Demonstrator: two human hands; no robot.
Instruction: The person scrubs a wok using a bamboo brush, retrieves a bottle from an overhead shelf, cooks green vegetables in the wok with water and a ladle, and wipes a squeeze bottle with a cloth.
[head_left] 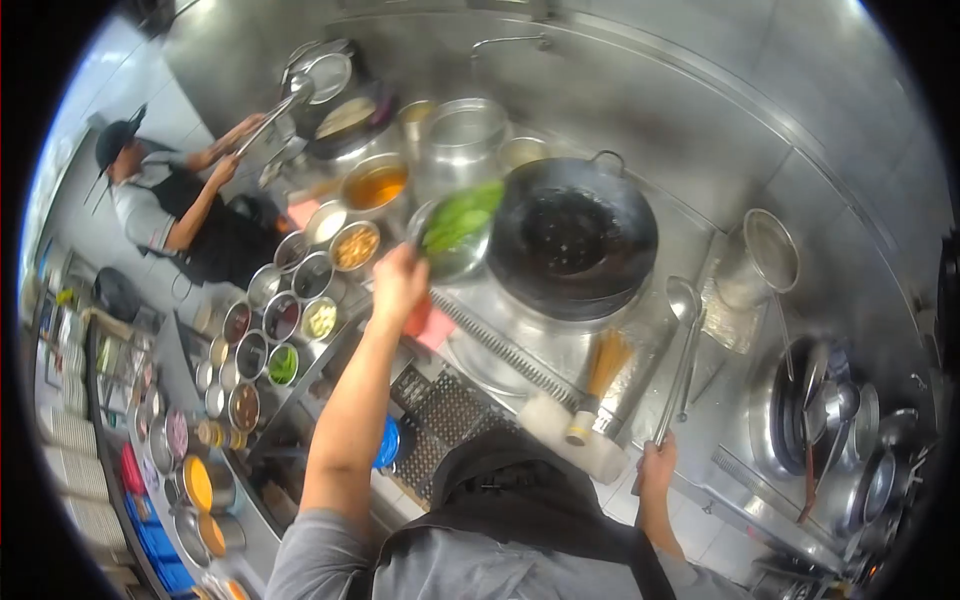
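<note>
Our left hand [400,284] grips a shiny steel bowl [464,264] of bright green leaves [462,222], our right hand [655,466] a long silvery ladle [680,378].

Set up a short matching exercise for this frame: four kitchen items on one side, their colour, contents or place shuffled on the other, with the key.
Column one:
1. Wok
2. Ladle
3. Metal bowl
4. Brush

Column two:
A. Holds green leaves
B. Has tan bristles
C. Dark, with a loop handle at its far rim
D. Its handle is in the wearer's right hand

Pairs: 1-C, 2-D, 3-A, 4-B
</note>
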